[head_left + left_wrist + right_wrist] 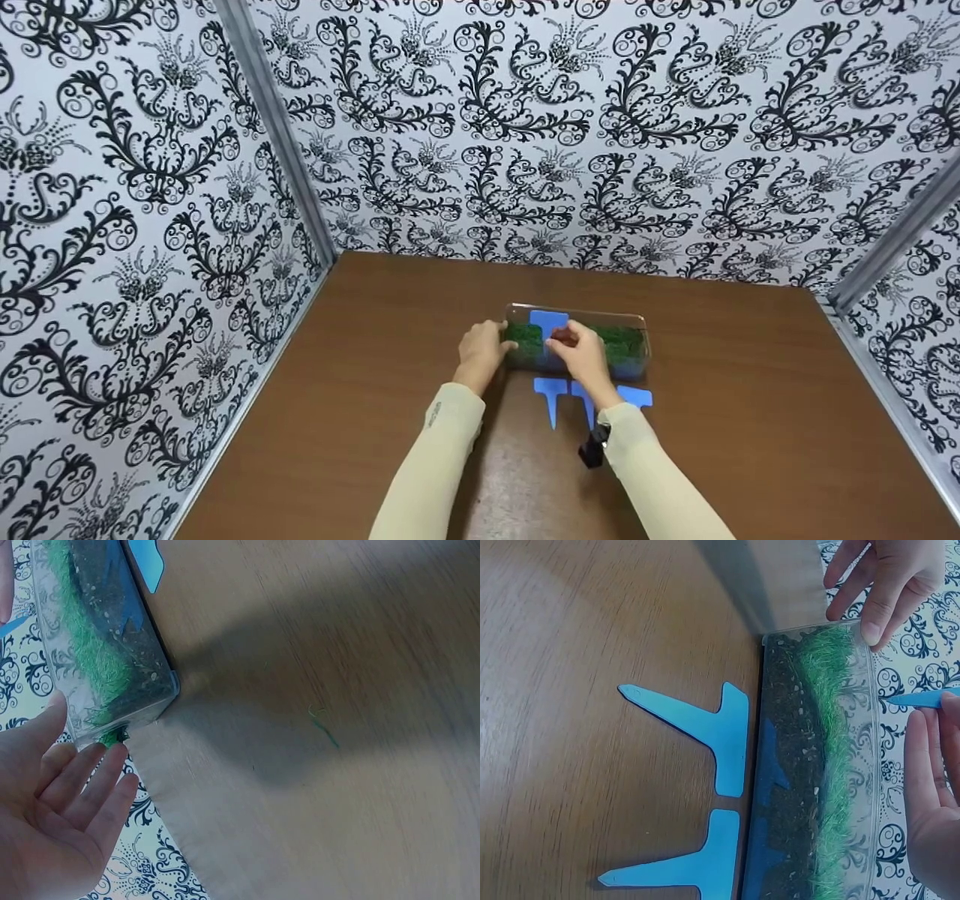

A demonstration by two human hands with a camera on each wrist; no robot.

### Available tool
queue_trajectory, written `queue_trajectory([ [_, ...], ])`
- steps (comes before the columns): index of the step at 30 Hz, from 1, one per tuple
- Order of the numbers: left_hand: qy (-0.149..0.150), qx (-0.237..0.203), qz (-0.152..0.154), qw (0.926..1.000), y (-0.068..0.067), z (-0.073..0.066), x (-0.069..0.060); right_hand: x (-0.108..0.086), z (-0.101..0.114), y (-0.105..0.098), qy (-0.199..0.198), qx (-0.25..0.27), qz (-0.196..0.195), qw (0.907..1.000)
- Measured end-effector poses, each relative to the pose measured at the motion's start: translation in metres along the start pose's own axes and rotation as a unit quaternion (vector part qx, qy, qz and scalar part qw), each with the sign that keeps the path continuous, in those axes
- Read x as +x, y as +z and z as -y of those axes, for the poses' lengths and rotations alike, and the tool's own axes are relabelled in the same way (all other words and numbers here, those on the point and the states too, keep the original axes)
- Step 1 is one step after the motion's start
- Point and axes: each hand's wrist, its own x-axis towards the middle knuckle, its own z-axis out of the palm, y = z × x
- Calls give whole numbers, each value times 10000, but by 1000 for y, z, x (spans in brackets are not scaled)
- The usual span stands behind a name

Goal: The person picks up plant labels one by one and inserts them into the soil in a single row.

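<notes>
A clear rectangular container (646, 330) (154, 709) (875, 765) holds dark soil with green grass on top. My left hand (480, 354) (52, 814) (900, 577) grips its left end, thumb at the rim and fingers against the end wall. Between thumb and fingertips, my right hand (585, 358) (939, 787) pinches a blue T-shaped marker (549, 320) (13, 625) (919, 699). Its pointed end is above the grass in the right wrist view, clear of it.
Several more blue items are near: one marker (551, 387) (731, 736), a second (583, 395) (721, 851) and a third (636, 396) lie on the brown table (375, 337) before the container. Patterned walls (525, 112) enclose the table. A green strand (326, 733) lies on the tabletop.
</notes>
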Motion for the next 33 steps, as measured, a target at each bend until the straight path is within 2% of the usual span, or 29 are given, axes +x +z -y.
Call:
queue_trajectory([
  [6, 18, 53, -61, 10000, 1, 1, 0, 3, 0, 2, 74, 152, 32, 9999],
  [14, 16, 36, -56, 10000, 2, 1, 0, 7, 0, 5, 146, 104, 24, 9998],
  [33, -89, -108, 33, 9999, 0, 0, 0, 14, 0, 10, 52, -15, 188, 9998],
])
